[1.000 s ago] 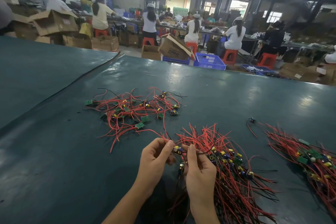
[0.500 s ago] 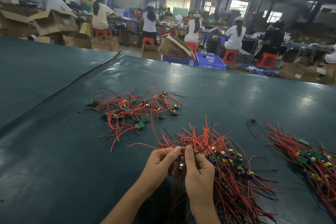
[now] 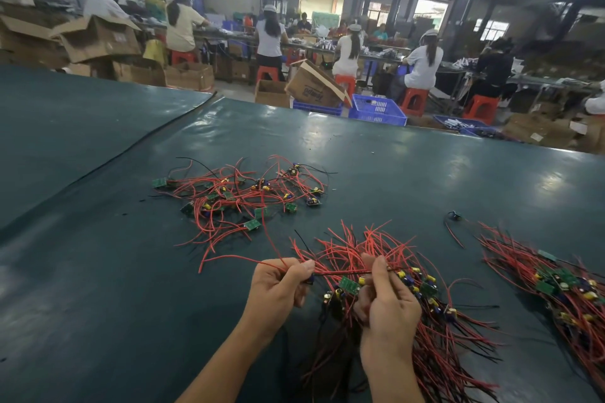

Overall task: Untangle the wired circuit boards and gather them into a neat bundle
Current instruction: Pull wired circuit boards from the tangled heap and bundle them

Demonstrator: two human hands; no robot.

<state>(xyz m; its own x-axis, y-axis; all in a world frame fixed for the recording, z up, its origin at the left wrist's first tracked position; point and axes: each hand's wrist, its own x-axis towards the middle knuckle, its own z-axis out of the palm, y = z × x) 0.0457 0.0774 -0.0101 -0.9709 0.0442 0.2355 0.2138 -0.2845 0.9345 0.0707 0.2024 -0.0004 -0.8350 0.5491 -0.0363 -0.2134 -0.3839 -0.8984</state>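
A dark green surface (image 3: 425, 173) fills most of the view. At its near edge lies the middle bundle (image 3: 451, 357) of wired circuit boards. Its red and black leads fan out at both ends, and small boards with yellow and blue parts cluster across its waist.

Beyond the middle bundle and to its left sits a tangled heap (image 3: 235, 199) of the same wired boards, their leads looping over one another. A red lead reaches from the heap's near side toward the left hand (image 3: 278, 285). Well to the right of the middle bundle lies a second gathered bundle (image 3: 563, 291), cut off by the frame edge. Far beyond the middle bundle, past the surface's far edge, a blue crate (image 3: 376, 109) stands among cardboard boxes (image 3: 314, 85), with people (image 3: 425, 62) seated on orange stools (image 3: 414, 101).

The right hand (image 3: 388, 304) rests over the middle bundle's left side, fingers curled, thumb and forefinger pinching a red wire (image 3: 340, 272). The left hand, just left of the middle bundle, has its fingers curled and pinches the same wire, which runs straight between the two hands.

Just under that wire, at the middle bundle's left edge, is a small green board (image 3: 348, 285). A small black scrap (image 3: 453, 216) lies beyond the middle bundle.
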